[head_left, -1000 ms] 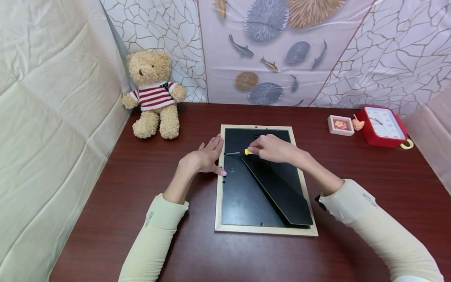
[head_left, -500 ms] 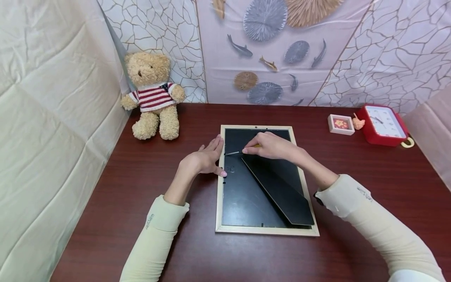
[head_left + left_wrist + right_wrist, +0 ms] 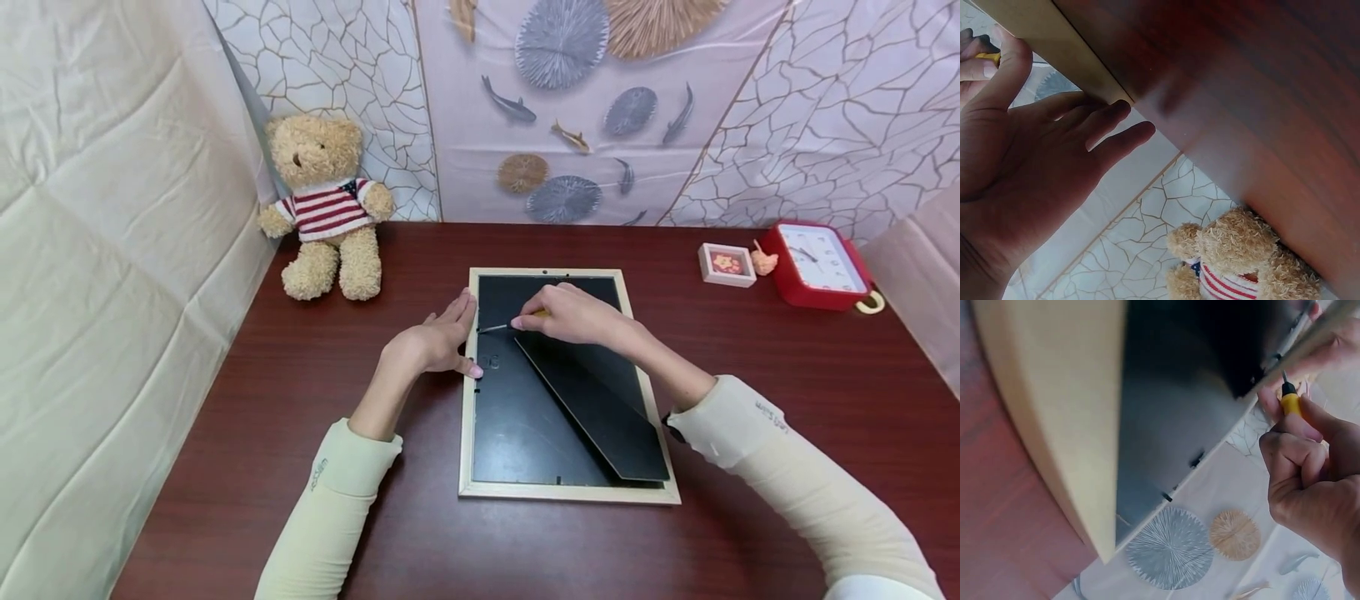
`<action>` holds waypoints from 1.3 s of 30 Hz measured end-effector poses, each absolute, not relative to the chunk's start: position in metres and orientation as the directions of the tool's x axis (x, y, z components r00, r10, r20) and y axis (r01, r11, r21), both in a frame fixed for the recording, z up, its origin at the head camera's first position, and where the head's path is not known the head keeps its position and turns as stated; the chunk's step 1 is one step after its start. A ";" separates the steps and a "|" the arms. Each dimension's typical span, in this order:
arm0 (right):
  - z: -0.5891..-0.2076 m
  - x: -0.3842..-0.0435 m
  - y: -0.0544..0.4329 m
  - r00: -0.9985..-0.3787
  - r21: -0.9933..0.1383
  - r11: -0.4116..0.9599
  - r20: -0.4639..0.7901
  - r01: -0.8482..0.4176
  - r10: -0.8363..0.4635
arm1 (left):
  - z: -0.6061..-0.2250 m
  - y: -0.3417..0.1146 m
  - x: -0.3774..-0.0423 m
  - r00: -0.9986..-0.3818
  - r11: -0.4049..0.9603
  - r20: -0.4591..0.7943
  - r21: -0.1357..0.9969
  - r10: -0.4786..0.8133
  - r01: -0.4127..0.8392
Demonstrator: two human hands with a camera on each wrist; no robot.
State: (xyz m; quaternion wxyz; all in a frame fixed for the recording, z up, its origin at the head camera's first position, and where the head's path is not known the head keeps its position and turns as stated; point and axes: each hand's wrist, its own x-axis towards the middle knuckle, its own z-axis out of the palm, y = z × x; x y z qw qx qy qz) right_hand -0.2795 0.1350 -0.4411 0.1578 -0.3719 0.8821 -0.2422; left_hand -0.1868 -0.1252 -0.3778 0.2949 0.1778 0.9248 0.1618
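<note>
- From the head view, the screwdriver (image 3: 494,327) lies to the left of my right hand (image 3: 573,314), its thin metal shaft running crosswise and its tip at the left inner edge of the picture frame (image 3: 466,433). My right hand pinches its yellow handle, fingers curled. My left hand (image 3: 435,337) is nearer that edge, fingers straight and spread, touching the border. The frame lies back up on the table (image 3: 360,333), long axis running near to far. Its border is pale, smooth wood; the backing board (image 3: 517,433) is flat, black and slightly shiny. A tapered black stand (image 3: 596,408) slants across it towards the near right corner. The table is dark reddish wood; a curly-furred teddy bear (image 3: 322,204) sits far left, a red square clock (image 3: 817,265) far right.
- From the left wrist, my left palm shows, thumb up against the pale border, with a bit of yellow handle beyond.
- From the right wrist, my curled fingers wrap the rounded yellow handle; small dark tabs (image 3: 1197,459) line the board's edge.
</note>
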 end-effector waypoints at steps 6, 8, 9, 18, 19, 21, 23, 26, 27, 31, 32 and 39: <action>-0.430 -0.260 0.128 -0.682 -0.519 0.617 -0.086 -0.591 -0.726 | -0.385 -0.130 -0.189 -0.765 0.878 -0.481 0.420 0.428 0.227; -0.430 -0.261 0.126 -0.671 -0.527 0.599 -0.072 -0.602 -0.738 | -0.386 -0.130 -0.190 -0.764 0.877 -0.483 0.428 0.428 0.221; -0.419 -0.255 0.122 -0.667 -0.534 0.597 -0.081 -0.598 -0.740 | -0.386 -0.131 -0.190 -0.764 0.876 -0.484 0.431 0.427 0.217; -0.363 -0.227 0.104 -0.687 -0.473 0.664 -0.155 -0.579 -0.710 | -0.377 -0.129 -0.186 -0.755 0.872 -0.493 0.443 0.432 0.210; -0.362 -0.227 0.104 -0.686 -0.472 0.665 -0.158 -0.579 -0.710 | -0.377 -0.128 -0.186 -0.754 0.872 -0.494 0.442 0.433 0.211; -0.361 -0.228 0.103 -0.684 -0.470 0.666 -0.165 -0.579 -0.710 | -0.380 -0.129 -0.187 -0.755 0.868 -0.487 0.447 0.439 0.216; -0.359 -0.228 0.103 -0.678 -0.466 0.663 -0.166 -0.586 -0.716 | -0.379 -0.129 -0.187 -0.755 0.869 -0.489 0.444 0.438 0.216; -0.356 -0.230 0.100 -0.664 -0.445 0.656 -0.164 -0.610 -0.729 | -0.380 -0.129 -0.187 -0.756 0.870 -0.487 0.441 0.437 0.219; -0.355 -0.230 0.099 -0.659 -0.436 0.653 -0.164 -0.620 -0.734 | -0.377 -0.127 -0.186 -0.755 0.876 -0.494 0.432 0.431 0.217; -0.348 -0.232 0.092 -0.640 -0.396 0.645 -0.165 -0.654 -0.750 | -0.385 -0.128 -0.190 -0.757 0.874 -0.487 0.429 0.435 0.227; -0.345 -0.232 0.090 -0.641 -0.388 0.650 -0.175 -0.653 -0.748 | -0.391 -0.129 -0.193 -0.759 0.874 -0.482 0.425 0.437 0.233; -0.328 -0.235 0.072 -0.637 -0.310 0.682 -0.246 -0.663 -0.731 | -0.418 -0.131 -0.207 -0.773 0.883 -0.463 0.389 0.432 0.261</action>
